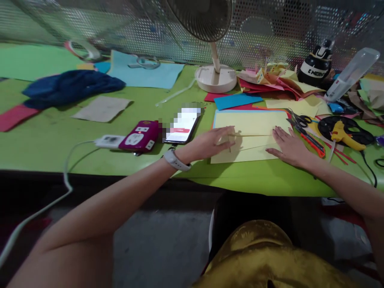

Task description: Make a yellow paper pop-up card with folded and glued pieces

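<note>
Probably the pale-yellow paper [252, 123], lying on the bench [240, 179], is light and easy to crease (better held by its edges); left hand [220, 141] and right hand [287, 147] rest on it, fingers loosely spread.

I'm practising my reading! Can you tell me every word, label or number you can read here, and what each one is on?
"ENERGY": on the white band of the black bottle; its last letters are blurred.
Phone: the marks on its lit screen are too small and blurred to read.
White plug: its dark markings are too blurred to read.
I can't read any other words or numbers.
</note>
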### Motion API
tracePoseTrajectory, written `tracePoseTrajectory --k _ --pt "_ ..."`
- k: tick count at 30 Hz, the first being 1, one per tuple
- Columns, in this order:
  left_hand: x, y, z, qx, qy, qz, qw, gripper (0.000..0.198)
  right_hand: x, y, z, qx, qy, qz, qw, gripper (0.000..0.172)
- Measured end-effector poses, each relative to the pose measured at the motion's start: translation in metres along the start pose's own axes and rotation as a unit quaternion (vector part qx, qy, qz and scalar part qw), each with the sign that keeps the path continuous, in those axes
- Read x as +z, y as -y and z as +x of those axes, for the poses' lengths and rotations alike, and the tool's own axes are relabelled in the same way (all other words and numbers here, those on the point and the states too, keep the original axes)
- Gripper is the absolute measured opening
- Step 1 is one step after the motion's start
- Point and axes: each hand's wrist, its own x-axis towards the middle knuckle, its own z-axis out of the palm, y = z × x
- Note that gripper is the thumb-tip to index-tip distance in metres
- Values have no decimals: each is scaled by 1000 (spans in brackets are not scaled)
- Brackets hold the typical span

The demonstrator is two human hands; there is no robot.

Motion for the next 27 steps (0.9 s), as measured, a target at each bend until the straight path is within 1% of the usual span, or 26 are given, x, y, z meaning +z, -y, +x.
tracePoseTrajectory --k 2,4,6,9,13,15,18,20,22,24,27 --pt "-7 1 11 -3 -62 -15 998 60 -1 1 0 0 3 -7 1000 102" --pt "-12 0 25 9 -87 -17 996 48 -2 1 0 0 0 -11 1000 101" --pt "-14 -3 38 18 -73 -17 997 39 -3 2 -1 0 -2 -14 1000 100" --pt "-11 -9 54 7 -32 -16 999 32 -7 4 -2 -2 2 -22 1000 99" --pt "-4 -16 63 -17 -2 -34 999 24 -16 9 -3 1 4 -24 1000 97" --pt "-2 -15 63 -21 2 -53 998 21 -20 14 3 -7 -11 -15 1000 90" --pt "-1 -13 62 -32 3 -75 997 19 -22 21 19 -44 -41 4 998 75" --pt "0 -11 61 -38 1 -84 996 17 -18 25 32 -81 -38 18 996 69" --pt "1 -10 60 -39 -6 -88 995 16 -11 27 42 -112 -19 32 993 67" --pt "1 -10 60 -42 -14 -90 995 16 -2 28 47 -121 -8 41 992 67" --pt "0 -11 60 -59 -9 -101 993 19 7 29 48 -115 -17 40 992 67"
